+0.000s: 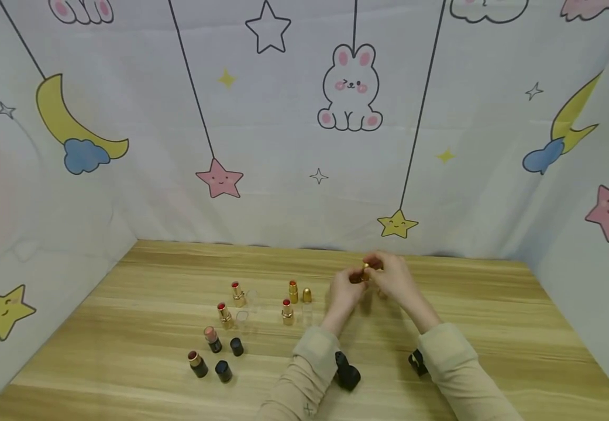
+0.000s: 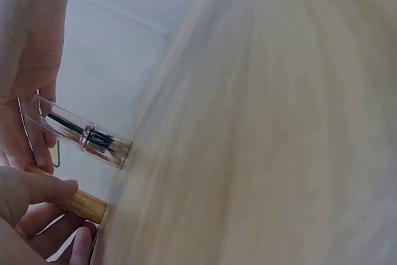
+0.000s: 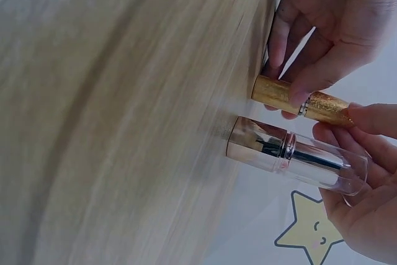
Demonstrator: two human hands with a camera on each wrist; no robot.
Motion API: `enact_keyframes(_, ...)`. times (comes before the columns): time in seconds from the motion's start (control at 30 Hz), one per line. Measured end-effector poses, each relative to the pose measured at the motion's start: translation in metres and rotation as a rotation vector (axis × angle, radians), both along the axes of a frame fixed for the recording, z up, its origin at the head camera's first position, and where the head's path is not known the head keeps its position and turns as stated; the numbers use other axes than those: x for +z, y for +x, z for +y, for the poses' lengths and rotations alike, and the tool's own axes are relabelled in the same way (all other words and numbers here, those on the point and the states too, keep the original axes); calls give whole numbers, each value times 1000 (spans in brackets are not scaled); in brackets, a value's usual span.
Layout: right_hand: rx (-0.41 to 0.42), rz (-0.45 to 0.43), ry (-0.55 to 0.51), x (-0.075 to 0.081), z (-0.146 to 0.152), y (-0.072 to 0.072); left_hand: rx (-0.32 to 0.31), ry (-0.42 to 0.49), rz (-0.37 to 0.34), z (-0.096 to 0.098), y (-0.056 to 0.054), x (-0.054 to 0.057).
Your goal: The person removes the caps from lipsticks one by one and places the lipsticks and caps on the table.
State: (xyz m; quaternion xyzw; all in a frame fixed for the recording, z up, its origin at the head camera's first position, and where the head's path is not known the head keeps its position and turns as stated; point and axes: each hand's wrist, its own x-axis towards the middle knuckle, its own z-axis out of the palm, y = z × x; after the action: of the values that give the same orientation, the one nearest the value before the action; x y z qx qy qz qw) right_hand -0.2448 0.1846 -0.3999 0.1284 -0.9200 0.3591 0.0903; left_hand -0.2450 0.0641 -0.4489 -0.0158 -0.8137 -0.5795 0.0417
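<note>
A gold lipstick tube point(image 3: 273, 93) stands upright on the table, a silvery band showing between its base and its gold cap. My left hand point(image 1: 346, 292) grips the base, thumb and fingers around it. At the top, my right hand point(image 1: 390, 275) pinches the cap with its fingertips. Beside it, a second lipstick with a clear cap point(image 3: 329, 164) and a shiny base stands close to my right hand. Seen from the left wrist, that clear-capped lipstick point(image 2: 84, 131) is upright and apart from the gold tube point(image 2: 84, 206).
To the left stand uncapped lipsticks: a gold one point(image 1: 293, 291) by its cap point(image 1: 306, 294), several with clear caps point(image 1: 243, 320), and black-based ones point(image 1: 197, 363) beside black caps point(image 1: 223, 371). A patterned cloth point(image 1: 283, 128) borders the wooden table point(image 1: 125, 374).
</note>
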Motion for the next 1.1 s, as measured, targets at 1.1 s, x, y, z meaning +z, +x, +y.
enact_keyframes(1.1,-36,77,-54,31,0,26,-35,-24,28,-4,20,32)
